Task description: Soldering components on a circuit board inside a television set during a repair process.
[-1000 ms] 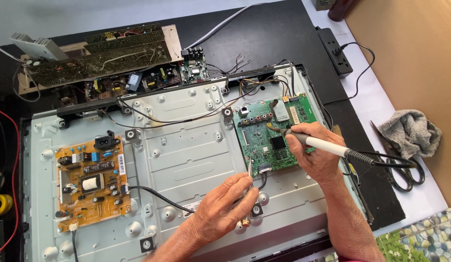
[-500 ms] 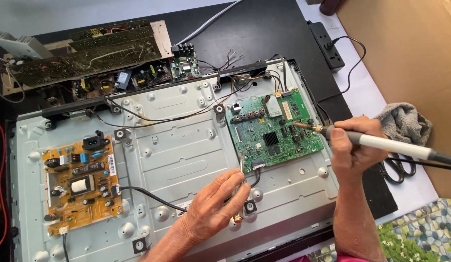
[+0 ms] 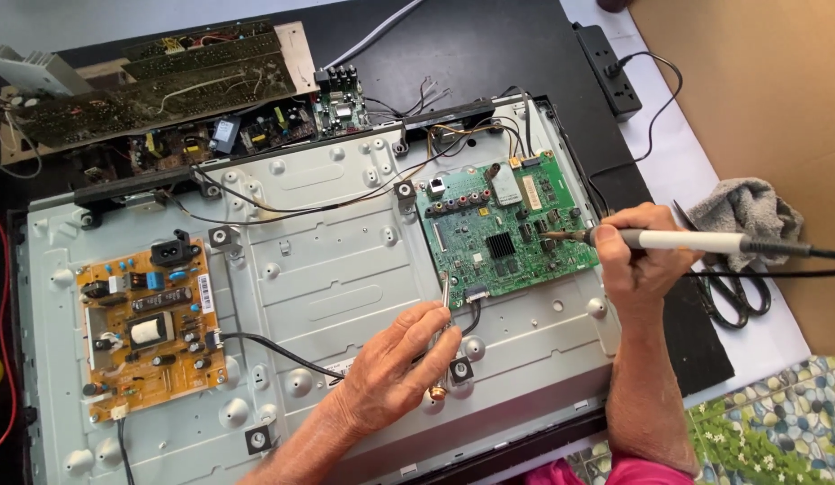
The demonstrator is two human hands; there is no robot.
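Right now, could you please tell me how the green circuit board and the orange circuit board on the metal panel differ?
The green circuit board sits at the panel's right; the orange circuit board sits at its left. The green one carries flat chips and a black finned block; the orange one carries bulkier parts. The soldering iron in the right hand points at the green board; nothing touches the orange one. Both lie flat on the metal panel.

Black desk [image 3: 489,54] carrying a dismantled flat television

The television's metal back panel [image 3: 327,278] fills the middle; an old circuit-board chassis [image 3: 157,90] lies far left, a power strip [image 3: 608,67] far right, scissors [image 3: 730,292] and a grey rag [image 3: 750,211] right.
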